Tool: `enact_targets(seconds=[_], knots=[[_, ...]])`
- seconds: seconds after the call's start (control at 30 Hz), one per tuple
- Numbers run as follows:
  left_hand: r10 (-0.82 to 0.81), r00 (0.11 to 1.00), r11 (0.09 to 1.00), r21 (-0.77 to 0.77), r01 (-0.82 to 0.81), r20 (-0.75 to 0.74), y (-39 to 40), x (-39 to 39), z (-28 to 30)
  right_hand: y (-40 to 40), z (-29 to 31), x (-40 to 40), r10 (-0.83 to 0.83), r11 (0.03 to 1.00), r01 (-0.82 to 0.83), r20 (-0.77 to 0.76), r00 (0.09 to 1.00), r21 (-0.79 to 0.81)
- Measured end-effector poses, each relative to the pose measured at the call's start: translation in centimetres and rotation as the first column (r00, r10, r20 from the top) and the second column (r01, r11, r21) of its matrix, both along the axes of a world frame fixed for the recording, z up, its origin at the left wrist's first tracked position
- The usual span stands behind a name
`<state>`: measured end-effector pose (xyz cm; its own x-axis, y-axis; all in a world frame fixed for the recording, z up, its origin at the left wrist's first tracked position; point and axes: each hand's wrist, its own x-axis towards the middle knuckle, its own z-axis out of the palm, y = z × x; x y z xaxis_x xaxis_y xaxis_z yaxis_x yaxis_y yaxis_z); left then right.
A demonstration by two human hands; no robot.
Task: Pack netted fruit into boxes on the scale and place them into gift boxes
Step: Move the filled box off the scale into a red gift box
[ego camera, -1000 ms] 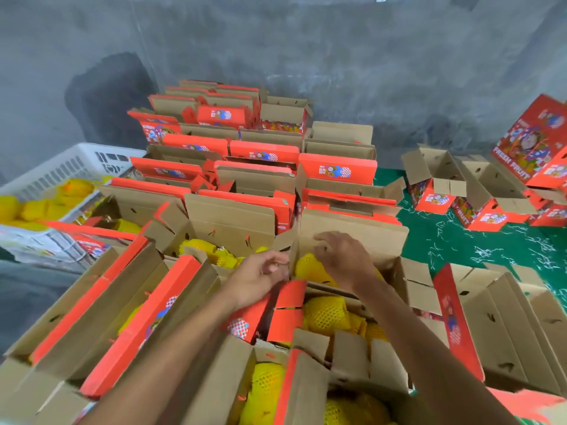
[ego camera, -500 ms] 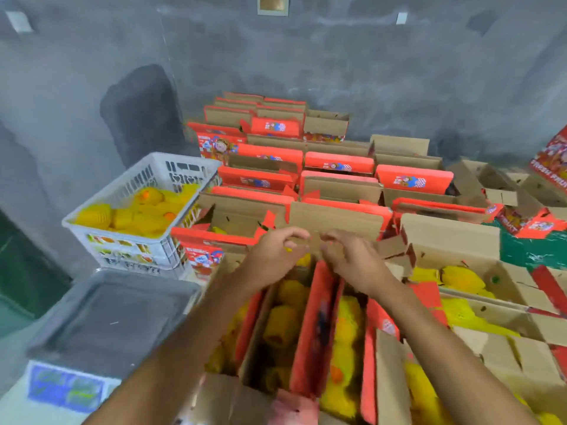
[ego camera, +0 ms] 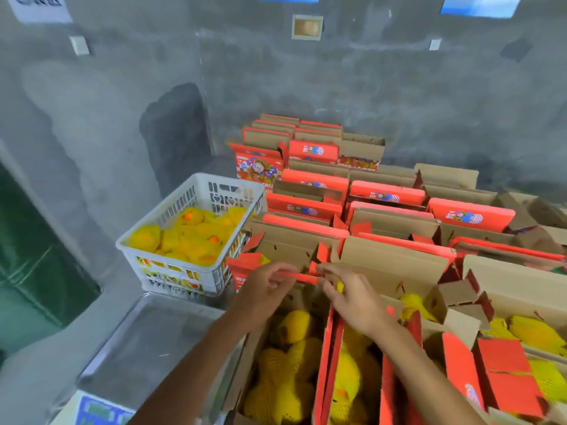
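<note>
Both hands now sit at the far end of the open gift box (ego camera: pixel 285 357), off the neighbouring carton. Left hand (ego camera: pixel 265 289) and right hand (ego camera: pixel 352 297) each pinch the red flap (ego camera: pixel 302 277), grip closed on it. Netted fruit (ego camera: pixel 285 372) fills that box. White basket (ego camera: pixel 196 237) of fruit: 10 o'clock. Scale (ego camera: pixel 147 342): 8 o'clock. Stacked red boxes (ego camera: pixel 386 194): 12 o'clock.

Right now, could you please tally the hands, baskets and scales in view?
Hands: 2, left and right, both pinching a red flap
Basket: 1
Scale: 1
Total: 4
</note>
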<state>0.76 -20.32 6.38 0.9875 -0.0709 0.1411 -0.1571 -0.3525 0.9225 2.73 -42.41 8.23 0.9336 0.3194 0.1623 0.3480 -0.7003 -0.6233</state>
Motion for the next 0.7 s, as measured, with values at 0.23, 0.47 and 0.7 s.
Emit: enact_targets(seconds=[0.23,0.47,0.7], knots=[[0.106,0.994,0.992,-0.07,-0.108,-0.037,9.7,-2.2,-0.5,10.6,0.2,-2.6,0.089,0.991,-0.086,-0.018,0.996,0.106],[0.136,0.99,0.979,-0.148,-0.141,-0.049,24.5,-6.3,-3.2,24.4,-2.3,-6.9,-0.045,0.893,0.075,-0.078,0.996,0.444],[0.087,0.989,0.967,-0.226,-0.113,-0.123,43.3,-8.6,-4.1,45.1,-6.8,-12.0,-0.249,0.736,0.305,-0.177,0.952,0.604]])
